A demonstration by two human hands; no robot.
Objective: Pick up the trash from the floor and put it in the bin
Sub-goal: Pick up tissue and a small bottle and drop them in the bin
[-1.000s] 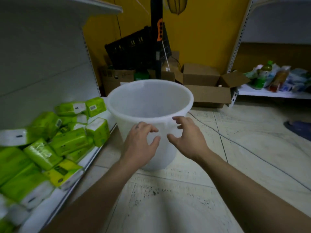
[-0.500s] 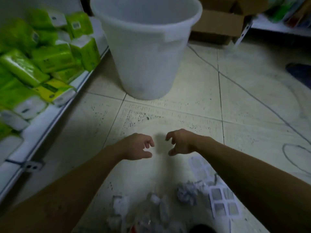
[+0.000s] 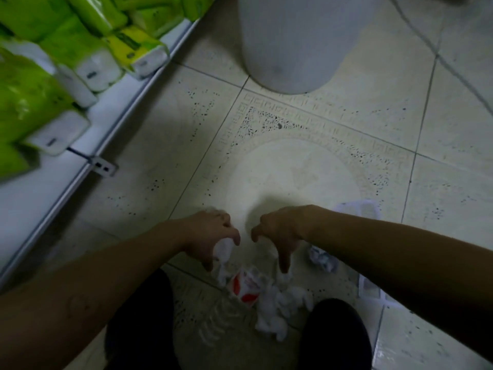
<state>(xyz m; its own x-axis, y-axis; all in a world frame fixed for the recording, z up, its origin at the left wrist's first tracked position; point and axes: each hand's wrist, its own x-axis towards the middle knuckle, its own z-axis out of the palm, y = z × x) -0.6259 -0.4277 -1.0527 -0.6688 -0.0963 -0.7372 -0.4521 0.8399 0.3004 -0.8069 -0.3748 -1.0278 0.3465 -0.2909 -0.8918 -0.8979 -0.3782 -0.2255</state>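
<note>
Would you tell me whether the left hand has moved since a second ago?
Yes. The left hand has come away from the white bin, down to the crumpled paper.

The floor [image 3: 293,166] is cream tile with little black dots, a square-hook border and a pale round ring in the middle. At 12 o'clock the bin [image 3: 290,44] is plain white. At 10 o'clock the tissue packs [image 3: 32,102] are bright green with white ends, and one pack [image 3: 136,46] is yellow. The shelf [image 3: 80,145] under them is white. At 6 o'clock the crumpled paper [image 3: 280,305] is white, and the wrapper [image 3: 246,285] beside it is white with red patches. The trousers [image 3: 138,329] are black.
</note>
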